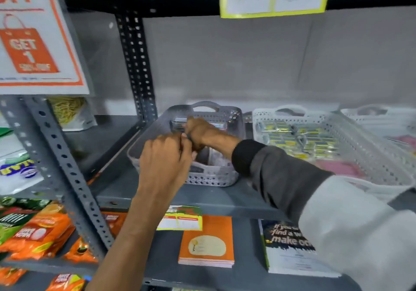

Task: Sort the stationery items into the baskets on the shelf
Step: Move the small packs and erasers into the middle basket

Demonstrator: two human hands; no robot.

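Fingers (186, 143) of the left hand (164, 155) are seen curled together over the near rim of the grey basket (211, 175), touching the right hand (202, 133); whether something small is pinched between them cannot be told, since the picture is blurred there. The right hand is reached into the grey basket, its fingers bent around a dark object that cannot be made out, and its sleeve (281, 173) is laid across the basket's right corner. Packets, presumably stationery, are glimpsed at the far end of the grey basket, behind the hands. Just beside it on the shelf (202, 197), the white basket (337, 137) is filled with yellow packets, and a further white basket (382, 115) is partly seen at the right edge.

A risk is judged here: the grey basket is set close to the shelf's front edge, so it could be dragged forward and tipped by the sleeve as the arm is withdrawn. A small item could also be dropped between the two hands and lost to the shelf below.
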